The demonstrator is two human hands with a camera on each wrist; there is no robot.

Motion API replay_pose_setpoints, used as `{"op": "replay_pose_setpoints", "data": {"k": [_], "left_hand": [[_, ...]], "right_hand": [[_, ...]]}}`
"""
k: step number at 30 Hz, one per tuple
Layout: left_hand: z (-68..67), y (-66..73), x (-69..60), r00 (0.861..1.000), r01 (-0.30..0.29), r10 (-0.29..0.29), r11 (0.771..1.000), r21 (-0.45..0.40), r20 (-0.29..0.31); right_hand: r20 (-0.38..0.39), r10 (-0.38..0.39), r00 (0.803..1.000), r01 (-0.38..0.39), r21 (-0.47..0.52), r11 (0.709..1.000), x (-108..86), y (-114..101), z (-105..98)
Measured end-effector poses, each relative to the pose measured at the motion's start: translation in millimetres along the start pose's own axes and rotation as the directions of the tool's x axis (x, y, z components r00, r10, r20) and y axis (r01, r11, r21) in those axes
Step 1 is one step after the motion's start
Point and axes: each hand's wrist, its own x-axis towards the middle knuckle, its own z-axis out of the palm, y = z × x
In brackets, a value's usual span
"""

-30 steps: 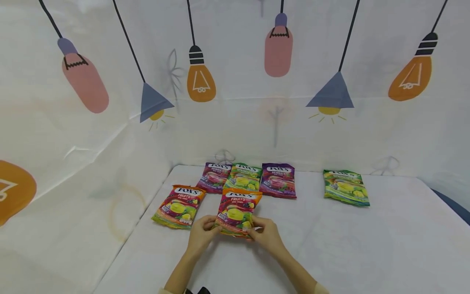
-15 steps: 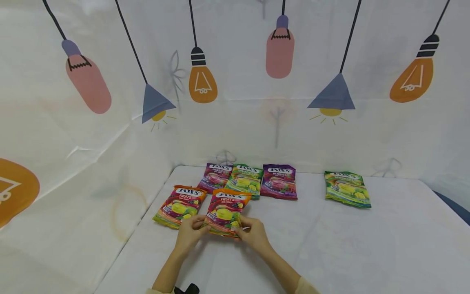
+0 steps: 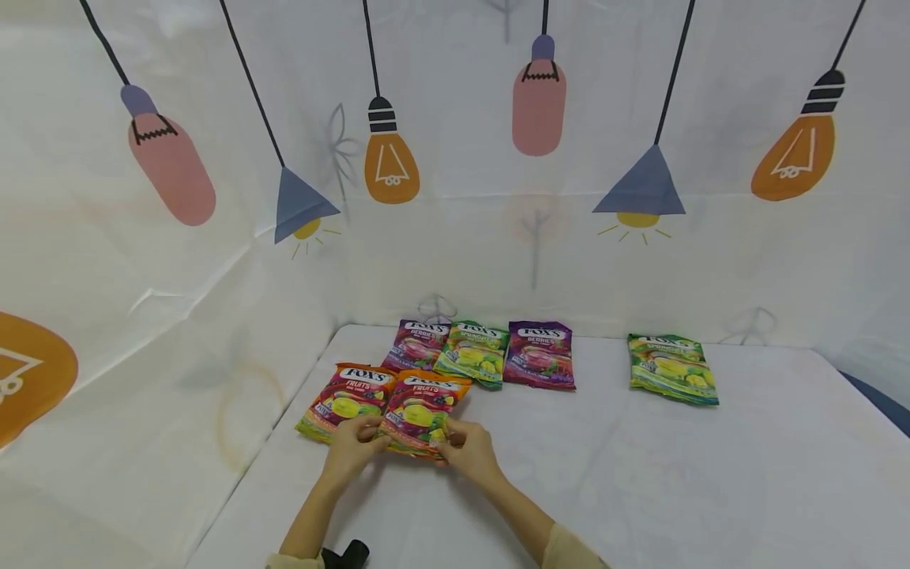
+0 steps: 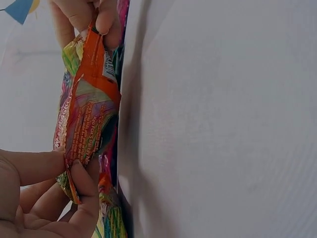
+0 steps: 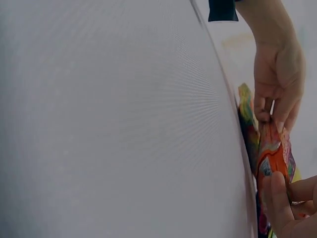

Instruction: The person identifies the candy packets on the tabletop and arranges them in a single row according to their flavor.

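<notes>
Fingers of the left hand (image 3: pixel 351 450) and right hand (image 3: pixel 469 454) pinch opposite lower sides of the orange-topped packet (image 3: pixel 418 412) between them. It has shifted left, bringing it beside its matching packet (image 3: pixel 344 401), just beyond the left fingers; whether they touch, I cannot tell. The green packet (image 3: pixel 472 356) lies farther beyond the fingers.

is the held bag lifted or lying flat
Lifted at the near edge: in the left wrist view, the held bag has its underside showing.
</notes>
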Motion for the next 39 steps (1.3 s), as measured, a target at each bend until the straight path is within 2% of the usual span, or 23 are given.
{"op": "replay_pose_setpoints", "data": {"k": [6, 11, 16, 22, 28, 33, 39], "left_hand": [[-2.7, -3.3, 2.8, 1.000, -0.006, 0.007, 0.998, 0.059, -0.008], [-2.5, -3.4, 3.5, 0.998, -0.049, 0.053, 0.991, 0.123, -0.032], [-0.6, -3.2, 5.7, 0.995, -0.053, 0.070, 0.976, 0.211, -0.073], [7.8, -4.0, 8.1, 0.989, -0.050, 0.089, 0.953, 0.299, -0.118], [12.4, -1.7, 6.7, 0.984, -0.066, 0.122, 0.930, 0.362, -0.133], [14.6, -1.1, 8.0, 0.983, -0.061, 0.127, 0.911, 0.408, -0.136], [12.1, -0.9, 6.4, 0.987, -0.028, 0.092, 0.910, 0.414, -0.135]], "right_hand": [[-0.003, -0.009, 1.000, 0.009, 0.017, 1.000, 2.3, 1.0, 6.3], [-0.003, 0.021, 1.000, -0.021, -0.013, 1.000, 5.7, 4.7, 10.7], [0.009, 0.058, 0.998, -0.058, -0.026, 0.998, 9.3, 6.6, 12.6], [-0.007, 0.107, 0.994, -0.108, -0.027, 0.994, 11.2, 8.9, 10.7], [-0.009, 0.188, 0.982, -0.188, -0.034, 0.982, 9.4, 8.0, 7.0], [-0.014, 0.243, 0.970, -0.243, -0.115, 0.963, 8.3, 6.4, 2.2], [0.067, 0.319, 0.946, -0.307, -0.140, 0.941, 8.8, 7.2, -5.7]]}}
